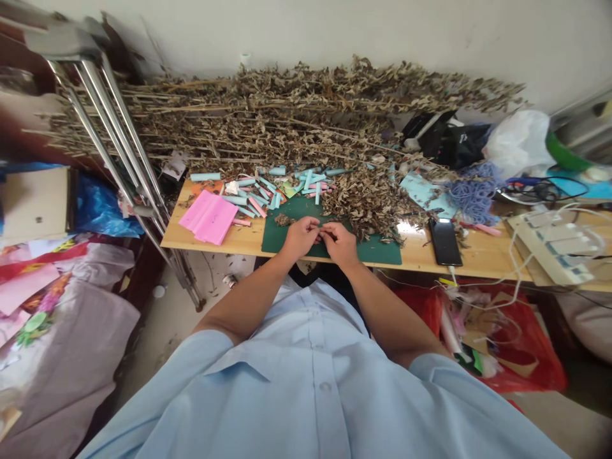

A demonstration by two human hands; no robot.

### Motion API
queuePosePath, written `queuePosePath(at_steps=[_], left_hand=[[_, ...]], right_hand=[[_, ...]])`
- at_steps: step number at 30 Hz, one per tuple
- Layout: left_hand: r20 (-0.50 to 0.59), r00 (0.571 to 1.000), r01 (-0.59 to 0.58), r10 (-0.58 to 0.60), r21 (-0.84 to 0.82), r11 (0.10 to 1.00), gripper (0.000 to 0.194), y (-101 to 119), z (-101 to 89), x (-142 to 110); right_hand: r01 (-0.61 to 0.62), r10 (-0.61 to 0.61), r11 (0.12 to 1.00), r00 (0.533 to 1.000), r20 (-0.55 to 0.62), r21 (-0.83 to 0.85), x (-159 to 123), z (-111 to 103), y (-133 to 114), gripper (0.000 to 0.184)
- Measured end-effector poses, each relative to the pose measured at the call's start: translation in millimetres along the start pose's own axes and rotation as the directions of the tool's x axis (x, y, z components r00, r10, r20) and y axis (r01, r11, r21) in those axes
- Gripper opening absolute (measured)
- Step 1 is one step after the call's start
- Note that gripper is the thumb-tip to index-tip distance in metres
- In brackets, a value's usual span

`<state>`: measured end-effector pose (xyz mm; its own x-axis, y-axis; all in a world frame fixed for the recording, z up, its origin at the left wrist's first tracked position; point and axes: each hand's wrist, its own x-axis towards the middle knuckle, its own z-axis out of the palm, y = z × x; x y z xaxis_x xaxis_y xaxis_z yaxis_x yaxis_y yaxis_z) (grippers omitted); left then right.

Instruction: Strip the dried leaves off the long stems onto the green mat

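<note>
My left hand [299, 237] and my right hand [338, 243] rest over a dark green cutting mat [377, 252], their fingertips meeting. Whatever lies between the fingers is too small to tell. A small clump of crushed dried leaf [284, 220] sits on the mat just beyond my left hand. A heap of dried leaves [368, 201] overlaps the mat's far edge. Several light blue paper tubes [248, 191] and thinner pink ones lie scattered behind the mat, with a stack of pink paper sheets [209, 217] to its left.
Long dried leafy stalks [268, 115] lie along the back of the wooden table [411, 255]. A black smartphone [445, 242] lies right of the mat. Power strips [549, 248] sit at the right end. Metal crutches [109, 140] lean at the left; a red bag [521, 344] sits below the table.
</note>
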<state>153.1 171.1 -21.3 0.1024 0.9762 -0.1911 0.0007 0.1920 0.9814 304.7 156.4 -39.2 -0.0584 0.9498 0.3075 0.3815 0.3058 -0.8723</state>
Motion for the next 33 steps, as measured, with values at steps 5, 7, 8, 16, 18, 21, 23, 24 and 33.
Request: queuePosePath(at_steps=[5,7,8,16,18,21,23,24,33], left_hand=[[-0.001,1.000,0.008,-0.008,0.009,1.000,0.024,4.0,0.7,-1.8],[-0.001,1.000,0.012,-0.012,0.016,1.000,0.026,4.9,1.3,-2.3],[-0.002,1.000,0.013,-0.013,0.021,1.000,0.027,4.9,1.5,-2.3],[-0.021,1.000,-0.007,0.008,0.030,1.000,0.028,2.8,1.5,-0.2],[-0.021,1.000,0.000,0.000,0.019,1.000,0.027,2.8,1.7,-0.1],[-0.018,1.000,0.013,-0.013,0.009,1.000,0.026,3.2,2.6,-0.1],[-0.015,1.000,0.019,-0.019,0.016,1.000,0.025,3.6,3.2,-0.4],[-0.015,1.000,0.020,-0.020,0.020,1.000,0.024,3.7,3.4,-0.6],[-0.026,1.000,-0.016,0.016,0.004,1.000,0.019,1.8,1.4,-1.9]], right_hand=[[-0.021,0.020,1.000,1.000,-0.004,-0.018,-0.5,-0.5,-0.2,0.020],[-0.024,0.024,0.999,1.000,-0.009,-0.023,0.0,-0.5,-0.7,0.020],[-0.023,0.022,1.000,1.000,-0.011,-0.018,0.4,-0.5,-1.0,0.020],[-0.094,0.097,0.993,0.995,-0.034,0.074,3.3,-0.2,3.1,0.020],[-0.120,0.129,0.985,0.990,-0.064,0.127,4.3,0.3,5.3,0.021],[-0.128,0.144,0.977,0.986,-0.085,0.171,5.1,0.9,6.6,0.021],[-0.114,0.125,0.984,0.990,-0.071,0.139,4.8,1.0,5.8,0.020],[-0.102,0.109,0.989,0.992,-0.060,0.110,4.4,1.0,5.2,0.018],[-0.002,0.002,0.999,1.000,-0.012,-0.051,-0.3,0.2,2.1,0.018]])
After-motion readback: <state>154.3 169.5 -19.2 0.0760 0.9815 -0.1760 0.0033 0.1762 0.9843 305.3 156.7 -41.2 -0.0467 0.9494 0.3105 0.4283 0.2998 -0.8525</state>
